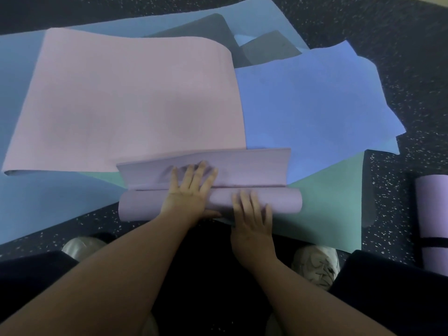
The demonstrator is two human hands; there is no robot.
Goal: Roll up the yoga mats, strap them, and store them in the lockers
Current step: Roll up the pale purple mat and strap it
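A lilac yoga mat (252,167) lies almost fully rolled in front of me, its roll (143,204) across the view and a short flap still flat beyond it. My left hand (191,190) presses flat on top, fingers spread over the flap and palm on the roll. My right hand (252,214) rests flat on the roll's right half, fingers straight. A pink mat (126,103) lies unrolled beyond. A blue mat (315,105) lies to the right, and a teal mat (332,214) under the roll.
A light-blue mat (48,202) lies at the left and dark grey mats (264,47) at the back. A rolled, strapped lilac mat (434,214) lies at the right edge on the dark speckled floor (400,44). My shoes (317,267) and knees are at the bottom.
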